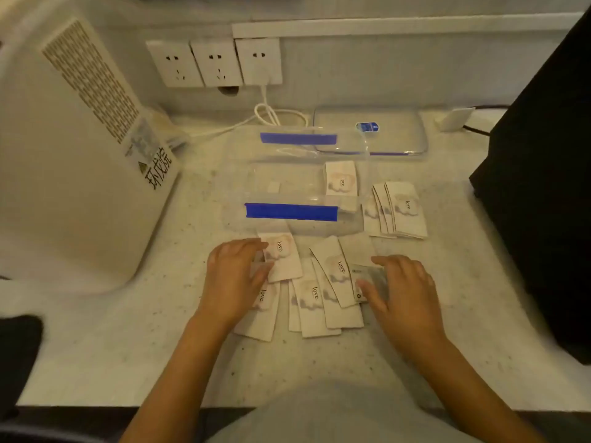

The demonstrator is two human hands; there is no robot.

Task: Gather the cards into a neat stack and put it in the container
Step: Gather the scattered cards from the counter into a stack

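The left hand [235, 276] lies flat and spread, palm down, fingers resting on the left end of the loose cards [315, 292]; it presses them and grips nothing. The right hand [401, 290] is equally open, fingertips on a greyer card at the right end of the same spread. The cards fan between the 2 hands, overlapping, their long axes running roughly away from the person with a slight tilt, so a sweep inward from both sides looks like the coming move.

Just beyond the fingers sits the clear container [297, 199], marked with blue tape, its long side running left to right; 1 card seems to lie in or behind it, though the plastic makes that unclear. A second small pile [396, 209] rests right of the container, nearer the right hand. The clear lid [371, 132] lies further back on the worktop [128, 346]. How many cards sit under the palms is hidden.
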